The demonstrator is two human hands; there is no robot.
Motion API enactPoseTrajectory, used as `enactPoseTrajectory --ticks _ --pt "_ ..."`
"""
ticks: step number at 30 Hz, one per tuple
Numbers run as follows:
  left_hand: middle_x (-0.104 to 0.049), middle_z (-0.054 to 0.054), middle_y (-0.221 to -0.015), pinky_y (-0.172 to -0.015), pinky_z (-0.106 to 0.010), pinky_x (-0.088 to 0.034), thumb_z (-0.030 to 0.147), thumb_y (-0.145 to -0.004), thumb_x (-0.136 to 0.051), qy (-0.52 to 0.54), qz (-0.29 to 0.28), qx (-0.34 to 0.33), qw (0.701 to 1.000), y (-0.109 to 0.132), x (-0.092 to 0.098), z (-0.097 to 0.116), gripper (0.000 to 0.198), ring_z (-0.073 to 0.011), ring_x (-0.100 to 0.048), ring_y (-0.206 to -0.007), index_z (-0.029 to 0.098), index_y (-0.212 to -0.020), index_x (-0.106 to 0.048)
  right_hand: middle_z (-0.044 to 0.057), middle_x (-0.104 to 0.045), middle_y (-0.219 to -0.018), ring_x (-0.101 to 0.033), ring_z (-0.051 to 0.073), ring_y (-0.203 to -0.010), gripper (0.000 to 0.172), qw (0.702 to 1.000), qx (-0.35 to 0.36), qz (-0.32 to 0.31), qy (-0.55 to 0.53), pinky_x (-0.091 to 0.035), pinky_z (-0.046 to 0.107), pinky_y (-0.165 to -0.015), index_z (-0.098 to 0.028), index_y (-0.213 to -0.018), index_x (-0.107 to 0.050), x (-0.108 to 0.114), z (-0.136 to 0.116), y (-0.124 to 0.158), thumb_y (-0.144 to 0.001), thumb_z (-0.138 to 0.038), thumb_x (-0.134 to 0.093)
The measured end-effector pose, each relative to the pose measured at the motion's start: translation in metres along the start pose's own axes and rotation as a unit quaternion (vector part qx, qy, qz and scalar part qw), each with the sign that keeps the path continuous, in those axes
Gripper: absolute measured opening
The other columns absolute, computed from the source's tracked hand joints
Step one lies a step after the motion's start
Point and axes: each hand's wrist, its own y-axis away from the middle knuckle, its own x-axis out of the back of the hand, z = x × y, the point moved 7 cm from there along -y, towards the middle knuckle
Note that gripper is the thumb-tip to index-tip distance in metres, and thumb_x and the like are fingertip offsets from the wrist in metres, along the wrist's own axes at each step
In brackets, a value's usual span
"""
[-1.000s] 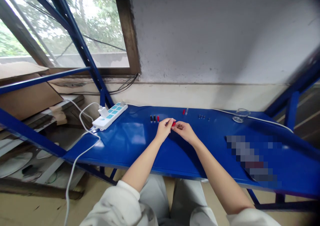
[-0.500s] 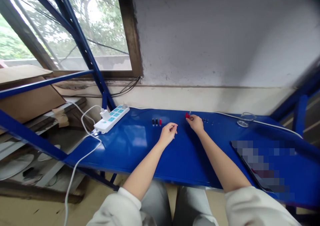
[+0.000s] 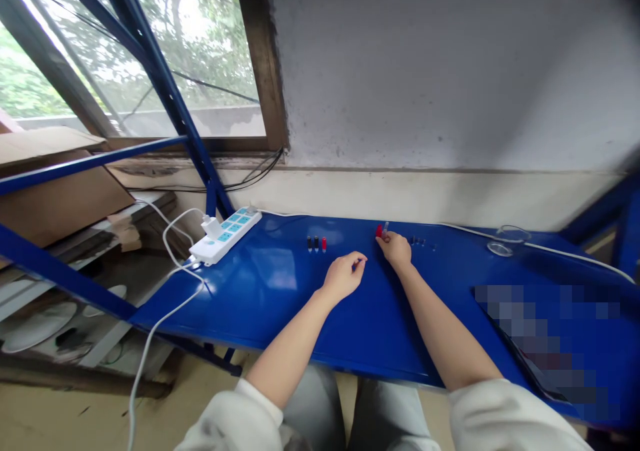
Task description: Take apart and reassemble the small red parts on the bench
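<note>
Blue-painted steel workbench, viewed from above, with 12 o'clock taken toward the wall. Left hand: thumb and forefinger are pressed together on a slim dark pin, which is held tilted toward 2 o'clock, its end projecting past the fingers. Right hand: fingertips are placed at a small red piece, found at the hand's 11 o'clock, with a clear tube-like piece just beside it; whether either is clamped cannot be told. The two hands are held apart, the left lying at the right's 8 o'clock.

Three small upright connectors, two black and one red, are lined up at the left hand's 10 o'clock. A row of tiny dark pieces is set at the right hand's 2 o'clock. A clear glass vessel is placed farther out at 3 o'clock. A white power strip with teal sockets and a plug inserted is positioned at the bench's 9 o'clock end. A white cable is run along the back edge.
</note>
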Motion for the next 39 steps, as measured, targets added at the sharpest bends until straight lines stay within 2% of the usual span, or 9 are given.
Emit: enactPoseTrajectory --ticks 5,12,23,27,31,35,39 --pt "-0.064 -0.002 -0.077 -0.059 -0.021 -0.04 0.027 -0.084 -0.04 -0.054 -0.011 -0.01 0.998 0.002 0.002 0.007 0.023 -0.012 -0.056 -0.064 0.02 -0.092 -0.06 0.004 -0.066 -0.077 -0.06 0.018 -0.073 0.026 1.0 -0.01 -0.009 0.016 -0.038 0.025 -0.058 -0.022 -0.081 -0.065 0.0 0.002 0.003 -0.077 -0.043 -0.051" --pt "-0.065 -0.003 -0.081 -0.06 -0.023 -0.041 0.026 -0.084 -0.038 -0.084 -0.02 -0.027 0.996 0.002 0.001 0.009 0.024 -0.0132 -0.058 -0.068 0.019 -0.092 -0.06 0.009 -0.067 -0.082 -0.062 0.022 -0.079 0.034 0.996 -0.02 -0.013 0.09 -0.041 0.029 -0.063 -0.022 -0.087 -0.068 0.009 0.004 0.004 -0.079 -0.048 -0.048" --pt "-0.065 -0.003 -0.087 -0.065 -0.025 -0.044 0.026 -0.086 -0.035 -0.138 -0.021 -0.029 0.99 0.004 0.002 0.011 0.026 -0.0168 -0.061 -0.077 0.021 -0.097 -0.058 0.01 -0.068 -0.084 -0.062 0.024 -0.08 0.038 0.995 -0.034 -0.024 0.086 -0.042 0.03 -0.063 -0.023 -0.094 -0.068 0.007 0.007 0.001 -0.078 -0.05 -0.048" --pt "-0.065 -0.007 -0.088 -0.065 -0.028 -0.045 0.027 -0.087 -0.033 -0.212 0.022 0.043 0.976 0.003 0.016 0.001 0.036 -0.02 -0.062 -0.075 0.022 -0.119 -0.048 0.011 -0.067 -0.087 -0.062 0.024 -0.082 0.04 0.995 -0.044 -0.033 0.087 -0.043 0.03 -0.065 -0.022 -0.099 -0.066 0.006 0.009 0.001 -0.078 -0.05 -0.048" --pt "-0.065 -0.009 -0.082 -0.064 -0.03 -0.045 0.025 -0.086 -0.035 -0.26 0.054 0.153 0.952 0.001 0.034 -0.021 0.055 -0.0209 -0.062 -0.071 0.021 -0.138 -0.019 0.011 -0.067 -0.089 -0.061 0.024 -0.085 0.037 0.993 -0.041 -0.04 0.106 -0.042 0.031 -0.068 -0.02 -0.102 -0.064 0.007 0.004 0.006 -0.081 -0.045 -0.046" --pt "-0.065 -0.01 -0.084 -0.065 -0.033 -0.046 0.026 -0.084 -0.038 -0.274 0.049 0.215 0.936 0.001 0.04 -0.038 0.068 -0.0228 -0.063 -0.072 0.022 -0.14 0.0 0.013 -0.065 -0.091 -0.06 0.025 -0.088 0.034 0.988 -0.01 -0.027 0.151 -0.041 0.034 -0.073 -0.015 -0.103 -0.06 0.013 -0.007 0.016 -0.083 -0.037 -0.044" --pt "-0.064 -0.011 -0.092 -0.067 -0.035 -0.045 0.024 -0.083 -0.039 -0.276 0.035 0.236 0.931 0.0 0.04 -0.045 0.069 -0.0246 -0.063 -0.076 0.024 -0.14 0.001 0.016 -0.064 -0.09 -0.059 0.027 -0.091 0.032 0.982 -0.008 -0.038 0.186 -0.039 0.037 -0.077 -0.009 -0.098 -0.059 0.025 -0.017 0.028 -0.081 -0.034 -0.046"
